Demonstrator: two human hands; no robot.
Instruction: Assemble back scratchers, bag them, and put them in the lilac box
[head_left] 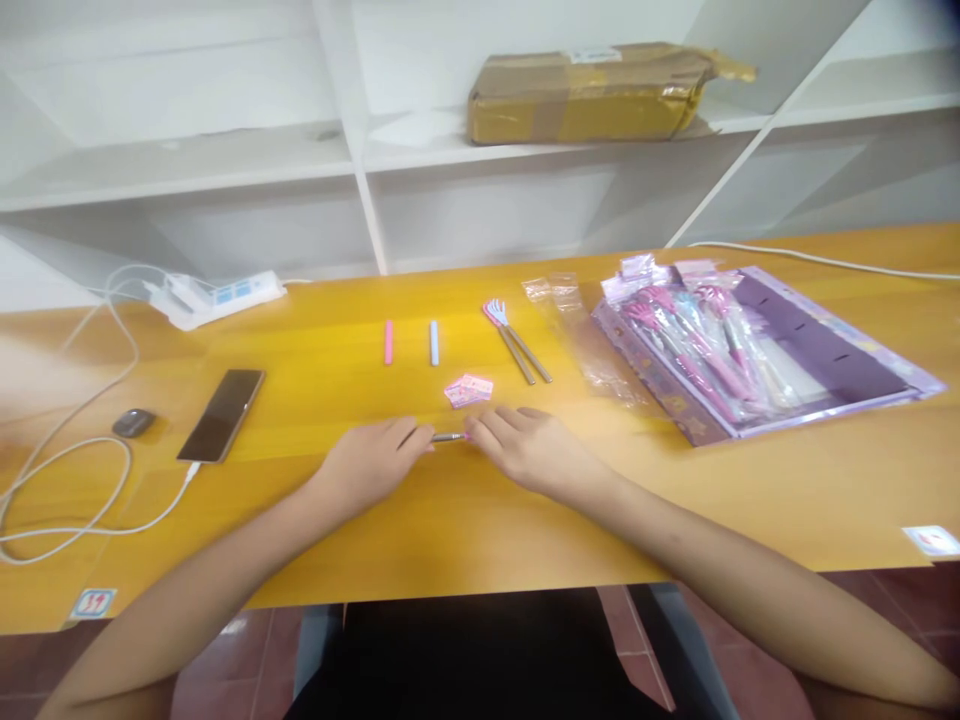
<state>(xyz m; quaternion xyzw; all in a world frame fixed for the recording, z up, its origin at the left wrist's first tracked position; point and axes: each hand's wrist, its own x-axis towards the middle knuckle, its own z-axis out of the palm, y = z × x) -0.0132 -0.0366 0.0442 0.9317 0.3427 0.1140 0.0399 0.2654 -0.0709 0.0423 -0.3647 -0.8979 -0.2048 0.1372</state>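
My left hand [377,456] and my right hand [523,447] are closed around the two ends of a back scratcher [448,437], held level just above the table. Only a short stretch of its metal rod shows, with a bit of pink at my right fingers; the rest is hidden in my hands. Beyond them lie small pink cards [469,390]. Farther back are a pink tube [388,342], a light blue tube [434,343] and two back scratchers [519,340] with metal rods and hand-shaped heads, side by side.
At right, a purple display box [840,385] holds several bagged pink back scratchers [694,340]. Clear plastic bags [592,345] lie beside it. At left are a phone [222,416] on a cable, a dark case [133,423] and a power strip [225,298]. A taped carton [592,95] rests on the shelf.
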